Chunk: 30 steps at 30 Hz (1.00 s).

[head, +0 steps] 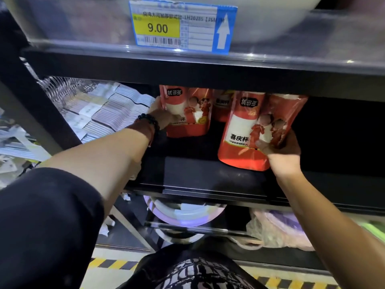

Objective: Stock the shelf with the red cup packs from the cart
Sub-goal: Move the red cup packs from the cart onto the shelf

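Note:
Two red cup packs stand upright on the black shelf (198, 176). My left hand (161, 116) reaches deep in and grips the left pack (191, 113) by its left side. My right hand (281, 151) holds the right pack (248, 132) at its lower right corner, nearer the shelf's front edge. A third red pack (221, 107) shows partly between them, further back. The cart is out of view.
Stacks of white packaged goods (108, 111) fill the shelf to the left. A blue and yellow price tag (179, 26) reading 9.00 hangs on the shelf above. Below are pale round basins (183, 213) and a bagged item (277, 228). The dark shelf stretches to the right.

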### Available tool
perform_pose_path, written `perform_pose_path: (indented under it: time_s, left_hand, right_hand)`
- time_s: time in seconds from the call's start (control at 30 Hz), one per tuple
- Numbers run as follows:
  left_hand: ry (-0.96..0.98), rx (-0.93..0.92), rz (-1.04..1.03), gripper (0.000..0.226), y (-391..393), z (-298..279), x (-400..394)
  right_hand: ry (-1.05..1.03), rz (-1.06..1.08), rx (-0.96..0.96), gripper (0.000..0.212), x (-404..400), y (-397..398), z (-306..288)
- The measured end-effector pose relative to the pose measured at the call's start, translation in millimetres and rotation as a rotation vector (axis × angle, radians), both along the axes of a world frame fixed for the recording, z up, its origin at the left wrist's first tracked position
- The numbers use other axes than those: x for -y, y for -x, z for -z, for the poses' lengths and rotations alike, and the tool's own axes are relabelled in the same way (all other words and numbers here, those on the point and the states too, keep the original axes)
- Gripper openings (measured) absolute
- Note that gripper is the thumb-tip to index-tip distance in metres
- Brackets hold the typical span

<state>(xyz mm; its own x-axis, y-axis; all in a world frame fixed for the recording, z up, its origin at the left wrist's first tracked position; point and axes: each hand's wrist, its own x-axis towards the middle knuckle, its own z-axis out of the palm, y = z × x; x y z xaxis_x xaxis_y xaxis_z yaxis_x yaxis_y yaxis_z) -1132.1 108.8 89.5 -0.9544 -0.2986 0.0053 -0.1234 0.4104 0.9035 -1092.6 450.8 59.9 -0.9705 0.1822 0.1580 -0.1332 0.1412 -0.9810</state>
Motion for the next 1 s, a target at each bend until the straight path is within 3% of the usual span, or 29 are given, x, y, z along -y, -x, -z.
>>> perform_pose_path:
  time_s: [0.1, 0.27, 0.43, 0.63, 0.8, 1.0]
  left_hand:
    - [-0.049, 0.009, -0.034, 0.097, 14, 7, 12]
    - [-0.012, 0.011, -0.141, 0.062, 11, -7, 7]
    - [0.034, -0.05, -0.168, 0.051, 6, -6, -3]
    - [-0.011, -0.15, -0.11, 0.083, 7, -1, -12]
    - [-0.021, -0.14, -0.172, 0.057, 15, 8, -13]
    - [-0.015, -0.084, -0.216, 0.074, 18, 12, -9]
  right_hand:
    - [-0.055, -0.016, 0.0, 0.066, 0, 8, -1]
    - [-0.155, -0.041, -0.017, 0.068, 3, 19, -6]
    - [-0.195, -0.112, -0.023, 0.07, 15, 34, -10]
    - [-0.187, -0.169, -0.075, 0.057, 30, 59, -11]
    - [-0.137, -0.21, -0.08, 0.059, 36, 82, -7]
    - [-0.085, -0.164, -0.054, 0.063, 49, 95, -5]
